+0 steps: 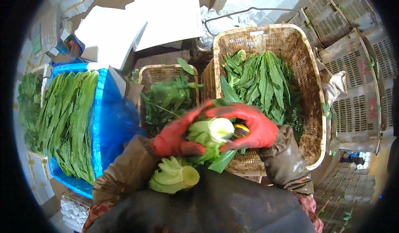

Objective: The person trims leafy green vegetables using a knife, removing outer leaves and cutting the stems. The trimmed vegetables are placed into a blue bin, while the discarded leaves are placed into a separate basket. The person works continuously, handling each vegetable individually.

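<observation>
In a red glove, my left hand (pixel 180 138) is closed around a leafy green vegetable head (pixel 204 136), whose pale cut stem end faces up. My right hand (pixel 252 127), also gloved in red, curls about the other side of the head and holds a small tool with a yellow and black handle (pixel 240 130); its blade cannot be made out. Blur softens both hands. A second leafy head (pixel 174 176), cut end showing, lies on the dark apron (pixel 199 206) over my lap. Long loose leaves hang around the held head.
At the right stands a dirty plastic crate (pixel 321 121) with long leaves (pixel 265 80). A smaller crate (pixel 141 77) of greens is ahead. A blue-lined box (pixel 99 108) of leafy heads sits left. White foam lids (pixel 174 15) lie beyond; a person's hand (pixel 74 48) shows far left.
</observation>
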The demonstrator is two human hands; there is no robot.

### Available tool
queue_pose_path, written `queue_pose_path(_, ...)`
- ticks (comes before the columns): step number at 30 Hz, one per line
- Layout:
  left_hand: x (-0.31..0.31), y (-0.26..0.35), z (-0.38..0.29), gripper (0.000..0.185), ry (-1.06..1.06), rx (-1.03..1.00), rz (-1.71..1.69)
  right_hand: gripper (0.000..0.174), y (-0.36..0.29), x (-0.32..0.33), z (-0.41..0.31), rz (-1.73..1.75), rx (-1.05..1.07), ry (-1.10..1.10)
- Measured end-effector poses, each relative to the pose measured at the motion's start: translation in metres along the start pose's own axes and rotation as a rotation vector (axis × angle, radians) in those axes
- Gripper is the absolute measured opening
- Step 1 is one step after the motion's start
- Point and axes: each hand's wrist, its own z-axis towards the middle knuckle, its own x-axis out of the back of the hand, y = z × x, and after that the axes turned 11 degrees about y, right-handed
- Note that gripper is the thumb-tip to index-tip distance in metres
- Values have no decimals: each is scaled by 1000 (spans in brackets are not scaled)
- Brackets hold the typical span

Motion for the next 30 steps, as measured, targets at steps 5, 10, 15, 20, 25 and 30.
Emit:
queue_pose_path(5, -7, -1, -1, 87, 224, 230, 166, 74, -26, 9, 6, -891, -359, 218)
queue_pose_path(10, -12, -4, 1, 99, 271, -146, 209, 75, -17, 3, 1, -239, 79, 293)
queue_pose_path(15, -14, -15, -6, 91, 322, -331, 270, 62, 6, -18, 13, 376, -271, 426)
queue_pose_path(20, 4, -14, -20, 69, 326, -306, 262, 64, -13, -36, 6, -606, 297, 354)
queue_pose_path(25, 0, -6, -8, 67, -2, -279, 5, 72, -13, -46, -2, 108, -80, 216)
queue_pose_path(30, -15, -13, 4, 70, 203, 184, -59, 61, 4, -32, 22, 14, -184, 424)
